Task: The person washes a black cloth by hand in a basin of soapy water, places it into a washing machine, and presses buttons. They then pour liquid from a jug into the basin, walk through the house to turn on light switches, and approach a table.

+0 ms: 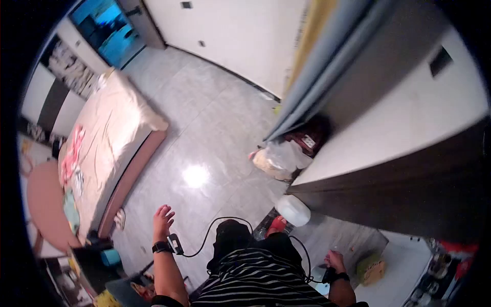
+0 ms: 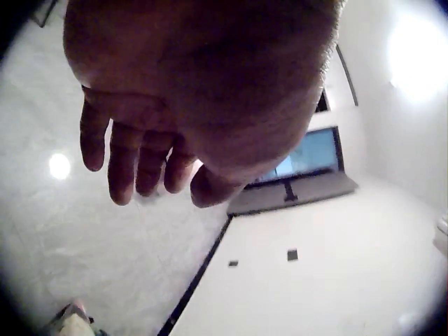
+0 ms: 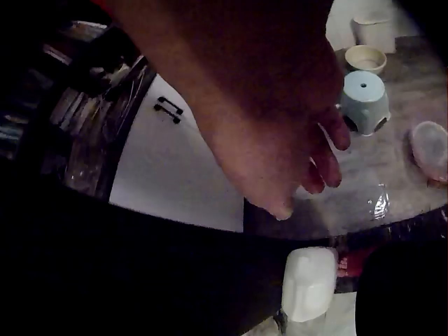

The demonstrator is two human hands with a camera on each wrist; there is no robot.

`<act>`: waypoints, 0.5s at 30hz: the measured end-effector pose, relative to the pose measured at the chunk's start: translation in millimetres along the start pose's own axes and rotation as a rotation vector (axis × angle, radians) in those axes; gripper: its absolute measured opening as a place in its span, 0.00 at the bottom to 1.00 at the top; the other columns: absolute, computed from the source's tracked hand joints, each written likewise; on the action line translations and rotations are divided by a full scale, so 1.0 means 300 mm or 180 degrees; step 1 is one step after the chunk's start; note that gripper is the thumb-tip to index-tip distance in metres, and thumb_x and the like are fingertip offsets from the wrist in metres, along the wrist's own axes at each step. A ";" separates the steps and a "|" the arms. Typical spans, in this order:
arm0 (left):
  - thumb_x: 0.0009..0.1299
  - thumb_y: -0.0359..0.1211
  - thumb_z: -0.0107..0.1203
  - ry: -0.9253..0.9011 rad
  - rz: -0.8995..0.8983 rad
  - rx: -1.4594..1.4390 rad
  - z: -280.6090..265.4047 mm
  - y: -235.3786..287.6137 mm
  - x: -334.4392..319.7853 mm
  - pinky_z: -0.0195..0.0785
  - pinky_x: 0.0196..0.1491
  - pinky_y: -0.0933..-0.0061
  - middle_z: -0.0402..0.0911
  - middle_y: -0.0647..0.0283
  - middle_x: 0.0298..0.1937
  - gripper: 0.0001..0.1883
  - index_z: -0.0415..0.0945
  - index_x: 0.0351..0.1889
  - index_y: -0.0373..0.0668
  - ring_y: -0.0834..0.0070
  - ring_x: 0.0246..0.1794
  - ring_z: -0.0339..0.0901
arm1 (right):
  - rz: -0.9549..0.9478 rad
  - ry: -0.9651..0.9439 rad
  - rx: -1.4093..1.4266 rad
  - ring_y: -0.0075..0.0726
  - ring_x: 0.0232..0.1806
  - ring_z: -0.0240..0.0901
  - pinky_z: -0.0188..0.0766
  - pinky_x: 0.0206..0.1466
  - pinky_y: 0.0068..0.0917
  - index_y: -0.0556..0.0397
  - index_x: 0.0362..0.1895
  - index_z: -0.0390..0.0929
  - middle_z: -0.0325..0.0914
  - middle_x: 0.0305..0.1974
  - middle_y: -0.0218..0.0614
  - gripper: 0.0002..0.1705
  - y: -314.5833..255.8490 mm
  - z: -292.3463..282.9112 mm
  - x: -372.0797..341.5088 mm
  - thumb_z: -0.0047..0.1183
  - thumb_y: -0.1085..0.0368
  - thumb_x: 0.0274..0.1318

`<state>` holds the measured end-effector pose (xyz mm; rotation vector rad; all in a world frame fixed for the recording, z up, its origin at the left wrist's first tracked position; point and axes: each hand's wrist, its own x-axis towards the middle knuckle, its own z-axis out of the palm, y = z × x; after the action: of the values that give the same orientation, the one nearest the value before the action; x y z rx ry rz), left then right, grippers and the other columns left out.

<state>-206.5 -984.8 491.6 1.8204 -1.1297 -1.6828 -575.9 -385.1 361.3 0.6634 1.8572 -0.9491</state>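
My left hand (image 1: 163,223) is held out over the tiled floor, with its fingers loosely spread and nothing in them. The left wrist view shows the same hand (image 2: 196,84) from its palm side, fingers relaxed. Low at my other side hangs my right hand (image 1: 335,260), also holding nothing. Seen from the right wrist, the right hand (image 3: 280,147) has slightly bent, loose fingers. They overlap the edge of a light blue stool (image 3: 365,101) in that view. A white plastic jug (image 1: 293,210) stands near my foot in a red slipper (image 1: 276,225).
A bed (image 1: 115,117) with a pale sheet is on the left. Ahead are a doorway (image 1: 105,30) and a white wall (image 1: 230,36). Bags (image 1: 281,159) sit below a grey-blue curtain (image 1: 327,66). A white cabinet door (image 3: 175,161) and a bowl (image 3: 365,59) appear by the right wrist.
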 end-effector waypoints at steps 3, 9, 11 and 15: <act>0.65 0.45 0.48 0.0434 -0.0256 -0.0709 -0.244 -0.192 0.071 0.59 0.47 0.61 0.70 0.65 0.54 0.23 0.64 0.55 0.47 0.66 0.50 0.70 | -0.2423 -0.0824 -0.4067 0.36 0.19 0.73 0.70 0.19 0.33 0.54 0.26 0.72 0.72 0.22 0.37 0.12 0.023 -0.034 0.225 0.50 0.58 0.55; 0.66 0.44 0.46 0.0935 -0.1022 -0.1599 -0.591 -0.454 0.198 0.57 0.49 0.60 0.74 0.73 0.47 0.18 0.67 0.51 0.51 0.68 0.52 0.69 | 0.0139 -0.0038 -0.1583 0.35 0.21 0.75 0.72 0.24 0.33 0.59 0.27 0.72 0.74 0.22 0.40 0.14 -0.290 0.344 0.076 0.50 0.59 0.51; 0.66 0.43 0.45 0.1131 -0.1193 -0.1681 -0.623 -0.437 0.239 0.57 0.49 0.61 0.73 0.72 0.48 0.18 0.66 0.53 0.50 0.69 0.51 0.70 | -0.1091 -0.0173 -0.3099 0.36 0.21 0.75 0.71 0.23 0.34 0.58 0.26 0.72 0.73 0.21 0.39 0.16 -0.347 0.414 0.087 0.47 0.56 0.53; 0.67 0.43 0.45 0.1067 -0.1113 -0.1646 -0.659 -0.319 0.351 0.57 0.49 0.63 0.72 0.71 0.50 0.20 0.65 0.55 0.50 0.70 0.49 0.70 | -0.1381 -0.0280 -0.3423 0.37 0.19 0.74 0.70 0.22 0.33 0.56 0.19 0.70 0.72 0.18 0.38 0.27 -0.579 0.682 0.133 0.39 0.47 0.59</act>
<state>3.5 -1054.4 389.8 1.9141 -0.2143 -1.5687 -625.9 -649.4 325.6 -0.4366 2.1099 -0.1084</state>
